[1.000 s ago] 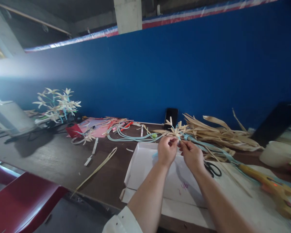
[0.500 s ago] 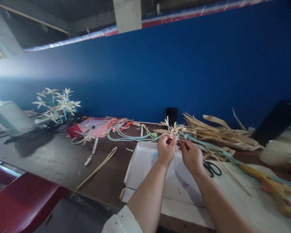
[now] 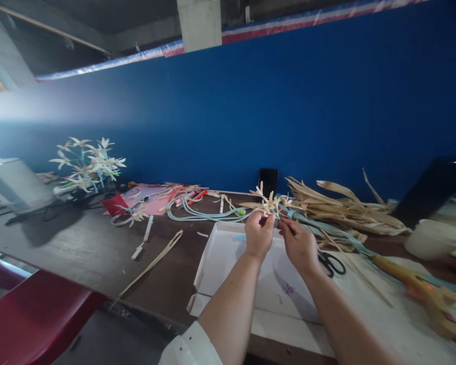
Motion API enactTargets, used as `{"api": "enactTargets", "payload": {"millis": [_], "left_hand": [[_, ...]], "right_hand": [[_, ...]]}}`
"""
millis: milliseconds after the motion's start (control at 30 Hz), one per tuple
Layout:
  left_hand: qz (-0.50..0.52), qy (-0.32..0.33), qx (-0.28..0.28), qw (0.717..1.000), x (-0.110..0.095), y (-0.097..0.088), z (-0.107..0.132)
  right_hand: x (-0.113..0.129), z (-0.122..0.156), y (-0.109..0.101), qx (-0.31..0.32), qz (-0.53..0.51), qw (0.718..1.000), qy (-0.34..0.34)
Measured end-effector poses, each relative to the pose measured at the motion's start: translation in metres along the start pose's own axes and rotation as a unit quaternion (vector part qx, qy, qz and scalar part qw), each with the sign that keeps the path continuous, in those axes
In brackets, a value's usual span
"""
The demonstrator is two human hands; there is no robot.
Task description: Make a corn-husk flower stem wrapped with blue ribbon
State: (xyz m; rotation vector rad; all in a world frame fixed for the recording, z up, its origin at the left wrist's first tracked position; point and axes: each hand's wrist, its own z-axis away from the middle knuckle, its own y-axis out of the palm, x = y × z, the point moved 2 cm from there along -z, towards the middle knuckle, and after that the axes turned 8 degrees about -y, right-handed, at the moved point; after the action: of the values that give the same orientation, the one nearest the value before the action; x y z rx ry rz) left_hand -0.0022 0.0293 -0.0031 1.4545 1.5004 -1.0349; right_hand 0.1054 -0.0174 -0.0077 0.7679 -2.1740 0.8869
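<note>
A spray of pale handmade flowers (image 3: 270,203) with light blue stems is held up over the far side of a white cardboard box lid (image 3: 228,263). My left hand (image 3: 259,234) is closed around the spray's base, just under the petals. Close beside it, my right hand (image 3: 298,243) pinches at the stem with thumb and forefinger; the exact spot is partly hidden by the fingers. Black-handled scissors (image 3: 332,263) lie right of my right wrist. Behind the flowers a dark phone (image 3: 268,181) leans against the blue partition.
Dried husk leaves (image 3: 338,208) are heaped at the back right, near a pale plastic bowl (image 3: 439,239). A yellow glue gun (image 3: 410,279) rests at the right. Blue cords (image 3: 197,217) and a finished flower bunch (image 3: 95,165) are left. A red chair (image 3: 41,314) stands at the table's front.
Both hands stay almost in the same place, with the flowers shifting very slightly. My right fingertips have moved a little along the stem, slightly away from my left hand.
</note>
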Motion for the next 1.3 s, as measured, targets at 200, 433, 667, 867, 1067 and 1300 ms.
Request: {"api": "enactTargets", "payload": {"millis": [200, 433, 667, 867, 1067, 1300], "left_hand": [[-0.007, 0.014, 0.001, 1.000, 0.000, 0.000, 0.000], [-0.013, 0.024, -0.003, 1.000, -0.002, -0.001, 0.000], [-0.008, 0.029, 0.002, 1.000, -0.002, -0.001, 0.000], [-0.014, 0.024, -0.001, 1.000, -0.005, -0.001, 0.000], [-0.006, 0.017, -0.001, 1.000, -0.005, -0.001, 0.000], [0.000, 0.011, 0.000, 1.000, -0.005, 0.001, 0.001]], "right_hand": [[-0.001, 0.000, 0.000, 0.000, 0.017, 1.000, -0.008], [0.005, 0.001, -0.002, -0.009, 0.020, 1.000, -0.016], [0.009, 0.002, -0.002, -0.006, 0.011, 1.000, -0.007], [0.003, 0.001, -0.002, 0.000, 0.021, 1.000, -0.021], [0.003, 0.001, -0.002, 0.003, 0.026, 0.999, -0.027], [0.009, 0.001, -0.004, 0.008, 0.047, 0.999, -0.026]]}}
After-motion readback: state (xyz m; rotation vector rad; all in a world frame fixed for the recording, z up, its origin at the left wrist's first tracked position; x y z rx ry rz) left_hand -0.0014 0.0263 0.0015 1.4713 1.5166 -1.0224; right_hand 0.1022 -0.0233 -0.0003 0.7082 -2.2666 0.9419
